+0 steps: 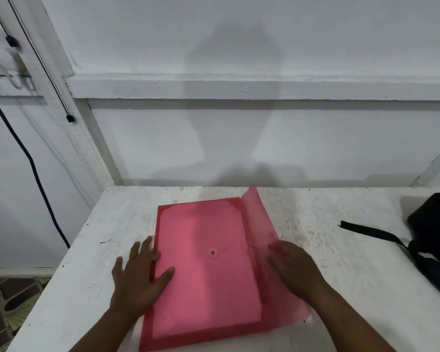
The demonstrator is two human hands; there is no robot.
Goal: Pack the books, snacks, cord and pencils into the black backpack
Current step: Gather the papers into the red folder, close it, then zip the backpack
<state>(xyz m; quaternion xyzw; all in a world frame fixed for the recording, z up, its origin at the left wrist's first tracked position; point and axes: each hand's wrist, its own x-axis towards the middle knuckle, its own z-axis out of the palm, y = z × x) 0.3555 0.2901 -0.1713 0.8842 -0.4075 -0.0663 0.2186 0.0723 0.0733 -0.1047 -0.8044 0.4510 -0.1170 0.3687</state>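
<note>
A red translucent plastic folder [206,270] lies flat on the white table [92,288], filling the lower centre of the frame, its long axis running from the bottom edge up toward the wall. Its flap [259,224] is unfolded to the right and stands slightly raised along the right long side. A paler sheet or stack shows through the cover, and a small round snap fastener [213,252] sits mid-cover.

The left hand [140,278] rests over the folder's left long edge, fingers [163,275] straight and spread, thumb lying on the cover, the rest on the table; it pins rather than grips. The right hand [292,265] lies on the opened flap at centre right, fingers relaxed and pointing toward the fastener; it is blurred, and I can't tell whether it pinches the flap or only presses it.

The black backpack [434,237] sits at the far right edge of the frame, well apart from the folder, a flat woven strap [371,232] trailing leftward across the table. The right hand is the nearer one to it. I'd judge the flap must fold left over the cover before the folder travels right toward the bag.

The tabletop is rough, chipped white paint; the folder is smooth, thin and flexible. No snacks, cord or pencils are visible.
</note>
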